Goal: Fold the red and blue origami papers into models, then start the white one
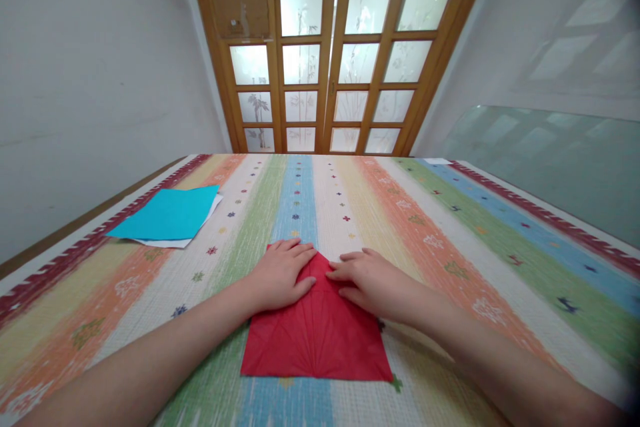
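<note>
paper sheet, red, fan-creased (320, 340), lying lower centre; bare left hand (284, 277) resting flat, gripping nothing, probably steadying it; right hand (361, 281) touching edge half-curled, cannot tell if pinching.

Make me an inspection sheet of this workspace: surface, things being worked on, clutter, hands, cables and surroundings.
Surface: striped, patterned cloth.
Job's things: red paper, creased, with fold lines fanning out from the middle of its near edge.
Clutter: blue sheet lying over white paper, away to the left.
Hands: left hand rests on the red paper; right hand has its fingertips at the paper's upper right edge.
Cables: nothing seen.
Surroundings: glazed wooden doors ahead, pale walls either side.
</note>
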`<state>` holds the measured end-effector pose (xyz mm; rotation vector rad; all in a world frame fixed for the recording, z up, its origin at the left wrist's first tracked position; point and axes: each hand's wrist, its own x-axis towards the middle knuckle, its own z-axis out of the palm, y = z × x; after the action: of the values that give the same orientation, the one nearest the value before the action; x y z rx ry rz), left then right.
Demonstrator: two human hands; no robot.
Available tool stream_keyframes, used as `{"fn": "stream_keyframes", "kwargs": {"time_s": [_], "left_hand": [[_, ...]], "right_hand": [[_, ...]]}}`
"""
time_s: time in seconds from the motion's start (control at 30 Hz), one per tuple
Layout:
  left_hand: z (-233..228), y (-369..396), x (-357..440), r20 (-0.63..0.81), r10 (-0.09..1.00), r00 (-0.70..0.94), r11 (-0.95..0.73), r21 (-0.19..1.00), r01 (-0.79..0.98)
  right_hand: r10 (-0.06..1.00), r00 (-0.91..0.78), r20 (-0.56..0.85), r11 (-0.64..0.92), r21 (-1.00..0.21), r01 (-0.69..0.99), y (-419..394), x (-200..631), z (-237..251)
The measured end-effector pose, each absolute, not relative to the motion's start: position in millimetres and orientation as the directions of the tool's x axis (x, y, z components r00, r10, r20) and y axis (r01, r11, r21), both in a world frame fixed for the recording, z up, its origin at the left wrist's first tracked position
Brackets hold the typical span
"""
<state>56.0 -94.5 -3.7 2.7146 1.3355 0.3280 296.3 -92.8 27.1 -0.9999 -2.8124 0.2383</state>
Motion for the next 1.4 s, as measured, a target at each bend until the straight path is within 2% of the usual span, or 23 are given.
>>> {"fn": "stream_keyframes", "kwargs": {"time_s": [0.23, 0.4, 0.57, 0.77, 0.87, 0.93, 1.0, 1.07, 1.17, 1.3, 1.4], "left_hand": [[-3.4, -95.2, 56.2, 0.145, 0.798, 0.585, -0.603, 0.178, 0.778], [-4.6, -95.4, 55.5, 0.148, 0.798, 0.584, -0.603, 0.18, 0.777], [-7.2, -94.6, 54.7, 0.145, 0.792, 0.594, -0.611, 0.17, 0.773], [-6.4, -93.4, 54.3, 0.122, 0.805, 0.58, -0.593, 0.18, 0.785], [-4.7, -94.2, 54.4, 0.124, 0.806, 0.579, -0.592, 0.18, 0.786], [-4.6, -95.4, 54.6, 0.146, 0.818, 0.556, -0.575, 0.178, 0.799], [-5.0, -97.2, 54.8, 0.175, 0.836, 0.52, -0.546, 0.173, 0.82], [-4.7, -99.2, 54.5, 0.199, 0.848, 0.492, -0.523, 0.16, 0.837], [-1.9, -101.9, 53.3, 0.219, 0.852, 0.475, -0.508, 0.133, 0.851], [3.0, -103.7, 51.2, 0.238, 0.854, 0.463, -0.499, 0.118, 0.859], [6.4, -105.1, 49.5, 0.239, 0.865, 0.441, -0.478, 0.128, 0.869]], "right_hand": [[0.721, -0.69, -0.064, 0.688, -0.061, 0.724, -114.9, 304.1, 50.0], [0.737, -0.666, -0.113, 0.672, 0.017, 0.741, -122.5, 306.7, 63.7], [0.764, -0.616, -0.193, 0.634, 0.047, 0.772, -129.1, 313.1, 75.8], [0.788, -0.602, -0.134, 0.616, 0.129, 0.777, -147.2, 297.3, 90.0], [0.677, -0.732, -0.078, 0.734, 0.001, 0.679, -165.2, 277.6, 91.3], [0.521, -0.853, -0.03, 0.847, -0.108, 0.521, -178.5, 266.1, 88.6], [0.361, -0.932, -0.005, 0.923, -0.141, 0.358, -189.3, 258.6, 83.8], [0.276, -0.961, 0.007, 0.951, -0.151, 0.271, -194.9, 255.2, 77.7], [0.238, -0.97, 0.043, 0.963, -0.142, 0.23, -193.2, 255.0, 66.2], [0.263, -0.958, 0.112, 0.958, -0.147, 0.246, -183.7, 255.6, 50.9], [0.256, -0.961, 0.109, 0.96, -0.146, 0.239, -174.4, 257.6, 47.4]]}}
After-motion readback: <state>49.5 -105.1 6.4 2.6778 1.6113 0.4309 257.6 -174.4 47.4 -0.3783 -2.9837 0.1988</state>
